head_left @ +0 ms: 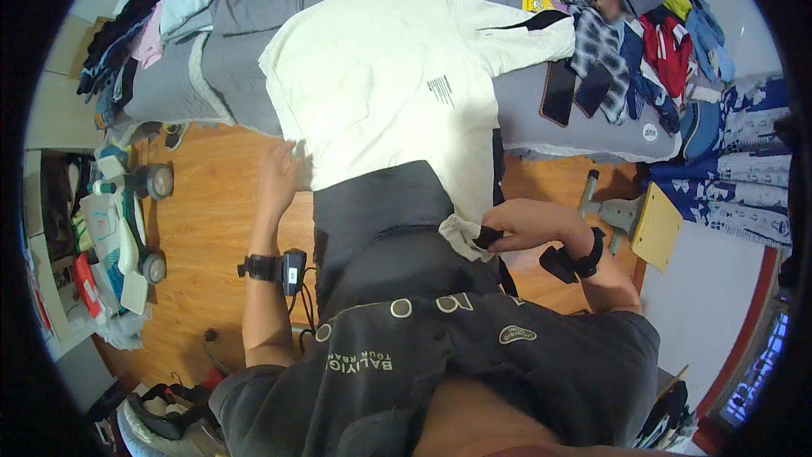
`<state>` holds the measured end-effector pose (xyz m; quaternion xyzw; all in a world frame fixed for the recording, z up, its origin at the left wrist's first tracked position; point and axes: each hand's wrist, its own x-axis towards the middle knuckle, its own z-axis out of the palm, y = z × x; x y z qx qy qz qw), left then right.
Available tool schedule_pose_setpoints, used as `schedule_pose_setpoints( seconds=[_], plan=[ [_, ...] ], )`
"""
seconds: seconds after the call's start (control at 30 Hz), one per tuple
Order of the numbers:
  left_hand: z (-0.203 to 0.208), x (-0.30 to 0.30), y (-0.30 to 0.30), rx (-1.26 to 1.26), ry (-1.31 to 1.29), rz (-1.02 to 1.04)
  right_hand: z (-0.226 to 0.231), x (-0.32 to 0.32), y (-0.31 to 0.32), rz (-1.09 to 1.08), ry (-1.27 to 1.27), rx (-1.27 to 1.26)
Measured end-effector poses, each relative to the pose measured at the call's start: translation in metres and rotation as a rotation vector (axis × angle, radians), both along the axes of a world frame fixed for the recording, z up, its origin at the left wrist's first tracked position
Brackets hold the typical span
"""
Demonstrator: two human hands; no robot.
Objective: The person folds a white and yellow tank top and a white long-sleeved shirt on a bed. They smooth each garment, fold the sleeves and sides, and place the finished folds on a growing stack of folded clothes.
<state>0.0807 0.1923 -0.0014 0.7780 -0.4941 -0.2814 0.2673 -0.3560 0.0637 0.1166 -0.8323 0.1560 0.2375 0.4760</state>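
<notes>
You're in home, seemingly bedroom: grey-covered bed or couch (526, 125) before you, clothes (666, 51) heaped at both ends; wood-look floor (203, 195) below; blue-and-white patterned fabric (753, 148) right; crammed white storage unit (46, 279) left.

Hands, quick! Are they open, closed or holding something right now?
Left hand: at the edge of the white shirt; can't tell if it's gripping.
Right hand: closed, holding a bunched part of the shirt.

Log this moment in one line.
left hand: at left edge of white garment; right hand: gripping its bunched lower end; garment: partly on gray bedding
</notes>
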Motion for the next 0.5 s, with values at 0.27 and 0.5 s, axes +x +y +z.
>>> schedule_pose_setpoints(
  seconds=[0.27,0.5],
  plan=[
    [0.041,-0.057,-0.159,-0.242,-0.156,-0.683,-0.016,0.065,-0.063,0.070,-0.125,0.050],
    [-0.010,-0.028,-0.238,-0.320,-0.523,-0.859,-0.039,0.093,-0.077,0.415,0.195,-0.160]
  ],
)
